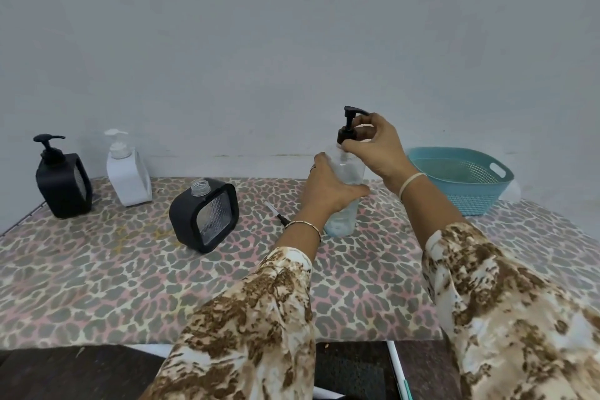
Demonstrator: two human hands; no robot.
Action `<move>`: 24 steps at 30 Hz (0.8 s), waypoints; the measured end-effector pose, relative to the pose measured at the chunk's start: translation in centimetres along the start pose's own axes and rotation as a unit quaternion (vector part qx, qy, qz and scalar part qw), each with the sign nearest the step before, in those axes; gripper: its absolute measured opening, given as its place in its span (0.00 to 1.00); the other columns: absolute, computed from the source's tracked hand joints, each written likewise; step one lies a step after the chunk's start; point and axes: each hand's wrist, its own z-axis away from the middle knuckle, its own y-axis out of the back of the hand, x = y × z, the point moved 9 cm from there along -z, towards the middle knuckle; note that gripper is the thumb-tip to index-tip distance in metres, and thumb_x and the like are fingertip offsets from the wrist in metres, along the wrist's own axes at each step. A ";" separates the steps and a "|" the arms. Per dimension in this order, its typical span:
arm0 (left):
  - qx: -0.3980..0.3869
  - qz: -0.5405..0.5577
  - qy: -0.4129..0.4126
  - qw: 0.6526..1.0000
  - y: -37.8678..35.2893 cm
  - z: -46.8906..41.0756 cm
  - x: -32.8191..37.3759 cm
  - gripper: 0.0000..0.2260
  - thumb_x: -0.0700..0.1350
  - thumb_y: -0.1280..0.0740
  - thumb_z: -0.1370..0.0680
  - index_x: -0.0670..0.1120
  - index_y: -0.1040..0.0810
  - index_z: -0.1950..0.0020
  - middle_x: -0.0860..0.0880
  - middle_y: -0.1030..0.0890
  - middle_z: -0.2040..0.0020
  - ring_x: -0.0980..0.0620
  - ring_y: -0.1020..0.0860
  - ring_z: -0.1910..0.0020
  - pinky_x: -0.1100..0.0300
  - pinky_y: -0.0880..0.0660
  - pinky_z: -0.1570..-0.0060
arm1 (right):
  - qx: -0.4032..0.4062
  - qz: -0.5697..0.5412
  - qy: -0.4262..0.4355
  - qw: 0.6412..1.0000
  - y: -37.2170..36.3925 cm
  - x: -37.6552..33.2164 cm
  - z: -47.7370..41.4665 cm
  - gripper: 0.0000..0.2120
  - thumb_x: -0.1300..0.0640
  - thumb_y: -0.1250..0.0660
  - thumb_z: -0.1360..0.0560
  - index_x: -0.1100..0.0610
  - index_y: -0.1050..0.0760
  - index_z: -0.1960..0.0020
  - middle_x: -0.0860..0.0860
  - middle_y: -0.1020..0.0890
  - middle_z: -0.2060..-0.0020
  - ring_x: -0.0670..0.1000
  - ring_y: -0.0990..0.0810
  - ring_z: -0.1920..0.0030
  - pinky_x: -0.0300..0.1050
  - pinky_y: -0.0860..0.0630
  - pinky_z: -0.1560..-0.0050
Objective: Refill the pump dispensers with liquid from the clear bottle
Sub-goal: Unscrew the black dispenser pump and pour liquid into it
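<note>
Clear bottle (350, 174) is standing upright on the leopard-print table (97, 269), right of centre. Your left hand (328, 193) is gripping its middle while your right hand (378, 148) is pinching the black pump (346, 133) at its neck (seated or lifted, I cannot tell). To its left an open black dispenser (204, 216) is sitting uncapped, a pumped black dispenser (63, 187) and a white dispenser (128, 178) are standing by the wall, and a teal basket (469, 193) is resting at the right.
</note>
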 end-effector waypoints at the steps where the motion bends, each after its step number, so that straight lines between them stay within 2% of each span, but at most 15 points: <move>1: 0.000 0.001 0.000 1.000 0.0 0.0 0.0 0.37 0.54 0.23 0.35 0.46 0.39 0.35 0.50 0.30 0.44 0.49 0.27 0.47 0.50 0.23 0.49 | -0.014 -0.013 -0.004 1.000 -0.2 0.0 0.1 0.17 0.66 0.29 0.31 0.58 0.26 0.44 0.52 0.18 0.53 0.51 0.19 0.50 0.46 0.22 0.45; 3: -0.002 0.003 0.002 1.000 -0.1 0.0 0.0 0.38 0.54 0.22 0.36 0.46 0.39 0.34 0.49 0.30 0.43 0.48 0.26 0.46 0.49 0.23 0.48 | -0.009 0.010 0.007 1.000 -0.3 -0.2 0.2 0.18 0.62 0.27 0.31 0.56 0.27 0.43 0.50 0.18 0.51 0.48 0.20 0.49 0.45 0.23 0.44; 5: -0.007 0.007 0.008 1.000 -0.3 -0.1 -0.1 0.39 0.54 0.22 0.35 0.45 0.40 0.33 0.49 0.29 0.42 0.48 0.26 0.45 0.49 0.23 0.48 | 0.020 0.055 0.027 0.998 0.0 -0.5 0.4 0.20 0.56 0.23 0.33 0.54 0.28 0.46 0.46 0.20 0.54 0.44 0.23 0.54 0.41 0.25 0.48; 7: -0.005 0.003 0.008 1.000 -0.2 0.0 -0.1 0.37 0.54 0.22 0.35 0.46 0.39 0.35 0.49 0.30 0.44 0.49 0.26 0.47 0.51 0.23 0.50 | 0.032 0.052 0.021 0.998 0.1 -0.4 0.3 0.20 0.58 0.24 0.33 0.53 0.29 0.46 0.46 0.20 0.56 0.46 0.22 0.55 0.43 0.23 0.48; 10: 0.000 -0.004 0.002 1.000 -0.1 0.1 0.1 0.36 0.53 0.22 0.36 0.45 0.38 0.37 0.49 0.30 0.46 0.50 0.27 0.50 0.53 0.24 0.54 | -0.011 0.006 0.000 1.000 -0.8 -0.2 0.3 0.19 0.63 0.31 0.30 0.54 0.28 0.42 0.49 0.17 0.53 0.47 0.19 0.50 0.49 0.22 0.43; 12: -0.004 0.001 0.005 1.000 -0.2 0.0 0.0 0.36 0.53 0.22 0.35 0.44 0.38 0.37 0.48 0.30 0.45 0.50 0.27 0.50 0.54 0.24 0.54 | 0.001 0.040 0.010 0.999 -0.9 -0.2 0.1 0.19 0.57 0.27 0.32 0.52 0.27 0.43 0.45 0.18 0.53 0.45 0.19 0.51 0.45 0.22 0.46; 14: -0.009 0.005 0.004 1.000 -0.3 0.0 0.0 0.35 0.53 0.22 0.35 0.44 0.38 0.38 0.48 0.30 0.45 0.50 0.28 0.49 0.54 0.26 0.54 | 0.051 0.093 0.025 0.994 -0.1 -0.7 0.1 0.20 0.51 0.23 0.35 0.53 0.27 0.48 0.42 0.21 0.57 0.43 0.21 0.55 0.38 0.25 0.53; 16: -0.008 0.007 0.008 1.000 -0.3 0.0 -0.2 0.34 0.53 0.22 0.35 0.44 0.38 0.39 0.49 0.31 0.47 0.50 0.28 0.50 0.55 0.27 0.57 | 0.061 0.083 0.018 0.995 0.2 -0.6 0.0 0.16 0.57 0.24 0.34 0.54 0.26 0.51 0.44 0.20 0.59 0.45 0.21 0.57 0.38 0.24 0.54; 19: -0.009 0.000 0.025 1.000 -0.4 0.1 -0.3 0.33 0.56 0.23 0.38 0.45 0.36 0.42 0.50 0.29 0.50 0.50 0.25 0.53 0.55 0.25 0.60 | -0.012 0.011 -0.001 1.000 -1.2 -0.4 0.2 0.13 0.65 0.31 0.31 0.54 0.25 0.49 0.48 0.18 0.55 0.48 0.18 0.50 0.47 0.21 0.45; 20: -0.006 -0.004 0.024 1.000 -0.3 0.1 -0.2 0.35 0.59 0.24 0.42 0.45 0.34 0.43 0.50 0.26 0.51 0.50 0.22 0.54 0.53 0.22 0.61 | -0.021 0.021 0.003 1.000 -1.4 -0.4 0.2 0.14 0.64 0.30 0.31 0.53 0.25 0.48 0.47 0.18 0.54 0.47 0.18 0.50 0.47 0.21 0.44; 22: -0.001 -0.006 0.019 1.000 -0.6 -0.3 -0.4 0.38 0.62 0.26 0.47 0.46 0.31 0.43 0.49 0.23 0.52 0.50 0.20 0.55 0.50 0.19 0.60 | -0.005 0.071 0.015 0.997 -1.2 -0.4 0.3 0.16 0.57 0.25 0.32 0.54 0.26 0.47 0.43 0.20 0.55 0.42 0.21 0.54 0.38 0.23 0.49; 24: -0.010 0.005 0.015 1.000 -0.5 0.0 0.1 0.38 0.58 0.23 0.42 0.44 0.34 0.40 0.48 0.26 0.48 0.49 0.23 0.51 0.49 0.21 0.54 | 0.035 0.104 0.021 0.994 -0.4 -0.5 0.3 0.18 0.52 0.22 0.34 0.55 0.24 0.48 0.44 0.19 0.57 0.44 0.21 0.56 0.35 0.25 0.53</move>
